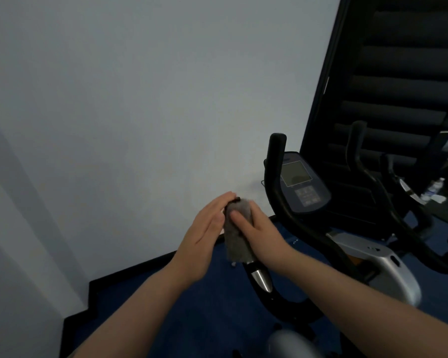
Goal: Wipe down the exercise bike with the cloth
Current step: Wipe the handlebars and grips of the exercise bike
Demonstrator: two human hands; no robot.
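Head view. Grey fuzzy cloth (237, 233) at frame centre, wrapped round left handlebar grip of black-and-silver exercise bike (373, 257); chrome grip end (261, 277) protrudes just below cloth. Right hand (259, 231) curled over cloth, thumb pressing its near face: grip lets cloth slide along bar. Left hand (204, 228) flat, fingers straight, palm against cloth's left side, likely steadying wrap. Bike console with grey screen (301, 182) right of centre, apart from cloth. Dark louvred blind (398, 73) upper right; blue floor (192, 306) below.
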